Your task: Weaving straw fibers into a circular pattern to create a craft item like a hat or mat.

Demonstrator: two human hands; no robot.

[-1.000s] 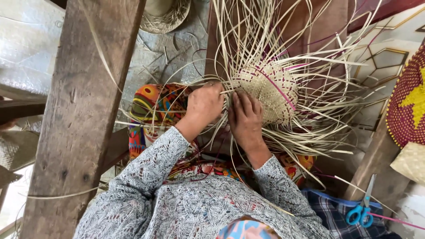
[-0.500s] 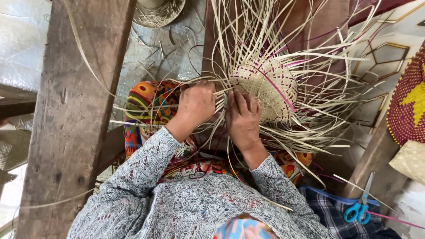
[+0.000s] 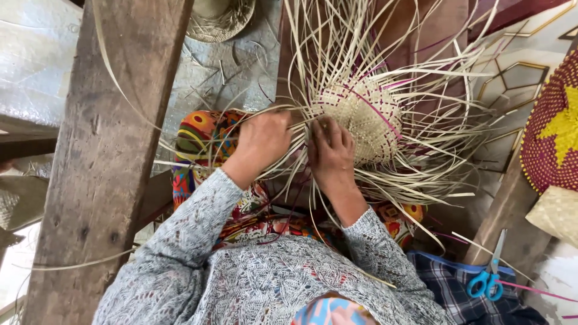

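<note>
A: Nearest, at six o'clock: grey knitted sleeves point(image 3: 241, 283), forearms running up toward the middle. Bright patterned cloth point(image 3: 205, 144) under them, over the lap.

B: Blue-handled scissors point(image 3: 486, 283) at four o'clock, lying on dark checked fabric point(image 3: 457, 289), well apart from both hands.

A: Next out, the left hand point(image 3: 262, 141), just left of centre. Curled shut around a bunch of pale straw strands point(image 3: 289, 162), knuckles up.

B: Right hand point(image 3: 331, 153) just beside it, toward three o'clock. Fingers bent and pinched narrow on strands at the near edge of the weave; fingertips hidden among the straw, so hard to tell exactly which strand.

A: Then the half-woven straw piece point(image 3: 361, 114), at one o'clock from the hands and touching the right one. Tight pale dome in the middle with a few purple strips through it, loose ends fanning out all round.

B: Thick weathered wooden post point(image 3: 102, 162) from seven o'clock up to eleven, left of the left arm.

A: Farthest: a finished straw hat brim point(image 3: 220, 21) at twelve o'clock, and a red woven mat with a yellow star point(image 3: 551, 138) at three o'clock.
</note>
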